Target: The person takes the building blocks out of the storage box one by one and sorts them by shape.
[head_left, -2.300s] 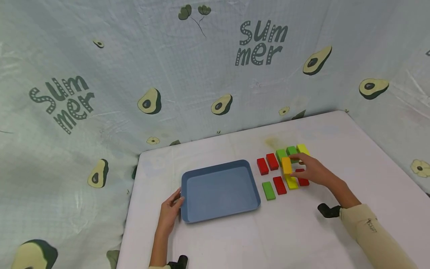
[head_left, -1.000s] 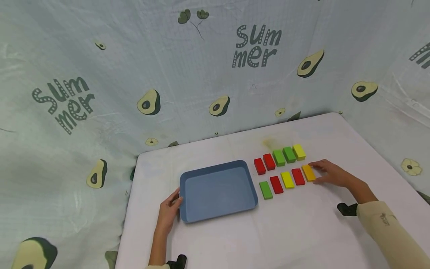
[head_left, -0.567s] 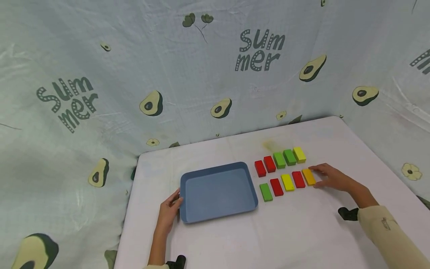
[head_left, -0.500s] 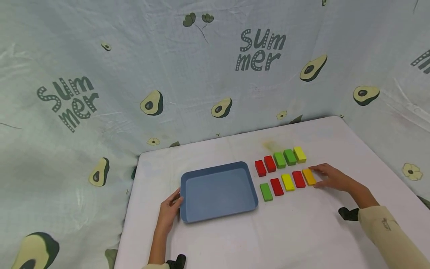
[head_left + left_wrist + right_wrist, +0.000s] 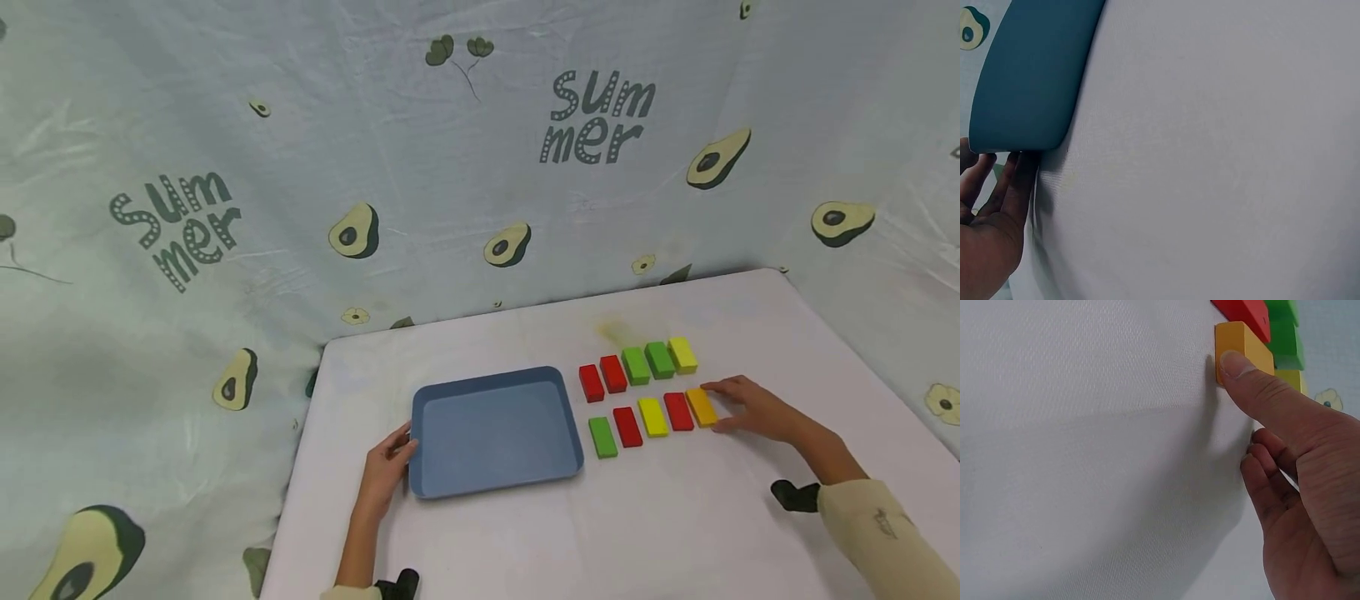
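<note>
The right hand (image 5: 757, 408) lies low on the white tabletop (image 5: 675, 517) toward its right edge, fingers (image 5: 1247, 375) loosely extended, the thumb tip pressing against the near end of the orange block (image 5: 702, 407); in the right wrist view the thumb touches that block while the other fingers hang slightly curled and grip nothing. The orange block lies flat at the right end of the near row of blocks, just beside a red block (image 5: 678, 411), with a yellow block (image 5: 653, 416), another red block (image 5: 627, 427) and a green block (image 5: 602, 437) following leftward. The far row, closer to the back edge of the tabletop, holds two red blocks (image 5: 602, 378), two green blocks (image 5: 648, 362) and a yellow-green block (image 5: 682, 354). The left hand (image 5: 386, 467) rests at the left near corner of the blue tray (image 5: 427, 483), which sits near the middle of the tabletop, just left of the block rows; its fingers are relaxed and nearly straight, their tips touching the tray's rim, as the left wrist view shows. A pale cloth backdrop (image 5: 300, 167) printed with avocados and the word "summer" stands behind the tabletop and along its sides.
</note>
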Demonstrator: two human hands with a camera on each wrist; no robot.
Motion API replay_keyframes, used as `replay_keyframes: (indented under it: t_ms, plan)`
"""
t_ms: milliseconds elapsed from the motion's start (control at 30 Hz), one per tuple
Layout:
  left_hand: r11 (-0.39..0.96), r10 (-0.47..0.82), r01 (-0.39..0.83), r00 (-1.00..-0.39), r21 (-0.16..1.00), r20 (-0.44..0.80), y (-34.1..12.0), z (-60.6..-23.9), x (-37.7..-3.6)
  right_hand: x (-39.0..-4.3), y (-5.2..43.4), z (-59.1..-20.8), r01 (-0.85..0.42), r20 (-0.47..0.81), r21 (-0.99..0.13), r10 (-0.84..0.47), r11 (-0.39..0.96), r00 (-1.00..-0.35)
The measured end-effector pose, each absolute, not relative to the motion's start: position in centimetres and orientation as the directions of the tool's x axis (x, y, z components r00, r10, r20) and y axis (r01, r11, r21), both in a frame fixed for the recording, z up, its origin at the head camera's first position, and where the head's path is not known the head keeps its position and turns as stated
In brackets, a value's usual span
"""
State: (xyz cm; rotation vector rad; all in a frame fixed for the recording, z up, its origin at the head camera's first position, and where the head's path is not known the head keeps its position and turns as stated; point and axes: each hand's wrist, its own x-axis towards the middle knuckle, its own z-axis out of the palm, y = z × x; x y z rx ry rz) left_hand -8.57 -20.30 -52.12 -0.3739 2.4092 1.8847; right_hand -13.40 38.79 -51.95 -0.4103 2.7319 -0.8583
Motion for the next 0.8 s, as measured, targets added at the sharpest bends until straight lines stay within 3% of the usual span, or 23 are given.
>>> replay_keyframes:
  t_ms: [133, 233, 300, 400, 533, 633, 800]
  plan:
    - [0.256, -0.184, -0.204, -0.970, 0.945, -0.160, -20.5, -52.0, -8.7, -13.5, 39.0, -51.3, -0.159, -0.170, -0.602, -0.321, 0.782, -0.932]
    - [0.433, -0.236, -0.083, -0.971, 0.898, 0.024, -21.2, -51.4, -8.9, -13.5, 39.2, -50.3, -0.149, -0.103, -0.579, -0.253, 0.802, -0.962]
    - [0.633, -0.238, -0.002, -0.952, 0.774, 0.193, -22.0, -50.7, -9.1, -13.6, 39.6, -49.6, -0.176, 0.025, -0.512, -0.190, 0.841, -0.981]
    - [0.876, -0.192, 0.001, -0.917, 0.483, 0.350, -23.5, -49.3, -9.7, -13.9, 40.3, -48.8, -0.170, 0.203, -0.346, -0.104, 0.923, -0.974]
    - [0.958, -0.139, -0.060, -0.952, 0.281, 0.272, -25.2, -47.9, -10.4, -14.2, 41.4, -48.0, -0.054, 0.218, -0.224, -0.004, 0.973, -0.976]
    - [0.968, -0.130, -0.084, -0.973, 0.235, 0.189, -25.8, -47.6, -10.5, -14.0, 41.7, -48.0, 0.009, 0.152, -0.219, 0.043, 0.976, -0.987]
    - [0.968, -0.126, -0.088, -0.980, 0.233, 0.153, -25.8, -47.5, -10.6, -13.6, 41.4, -48.7, 0.024, 0.123, -0.217, 0.051, 0.976, -0.991]
